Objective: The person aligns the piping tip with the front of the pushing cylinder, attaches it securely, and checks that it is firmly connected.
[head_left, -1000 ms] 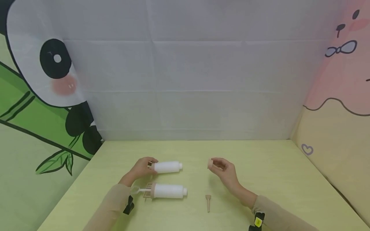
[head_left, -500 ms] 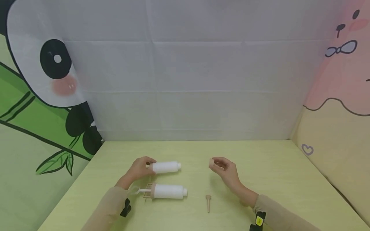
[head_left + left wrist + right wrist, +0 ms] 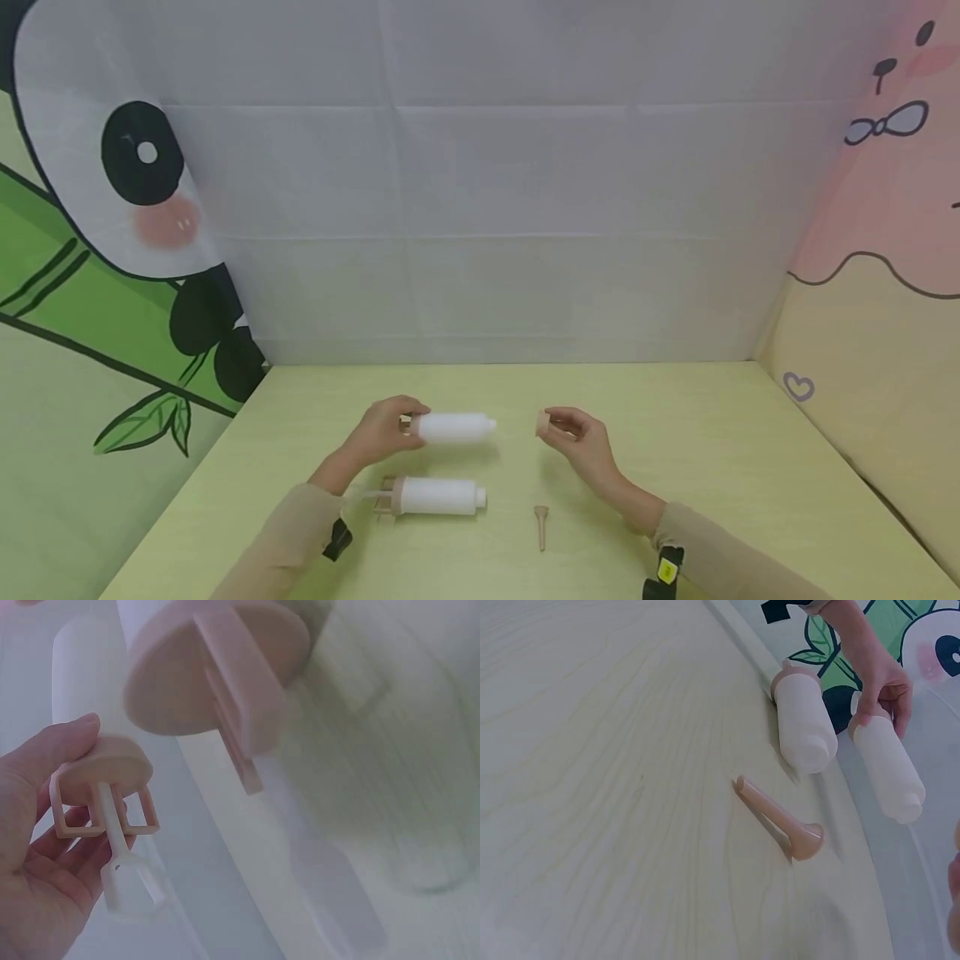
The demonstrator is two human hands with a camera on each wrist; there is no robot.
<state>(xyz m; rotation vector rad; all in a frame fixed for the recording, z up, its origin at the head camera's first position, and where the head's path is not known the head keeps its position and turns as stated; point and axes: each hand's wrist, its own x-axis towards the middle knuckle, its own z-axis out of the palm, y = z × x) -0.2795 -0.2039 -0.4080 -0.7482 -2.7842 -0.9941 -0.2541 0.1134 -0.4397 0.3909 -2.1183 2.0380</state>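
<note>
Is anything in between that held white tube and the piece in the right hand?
Nothing visible stands between the held tube and the beige piece; the other tube and flared stick lie nearer the camera.

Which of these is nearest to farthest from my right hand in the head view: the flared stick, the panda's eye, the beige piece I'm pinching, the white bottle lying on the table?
1. Beige piece: at the right hand's fingertips.
2. Flared stick: on the table, below the hand.
3. White bottle: left of the stick.
4. Panda's eye: far upper left.
</note>
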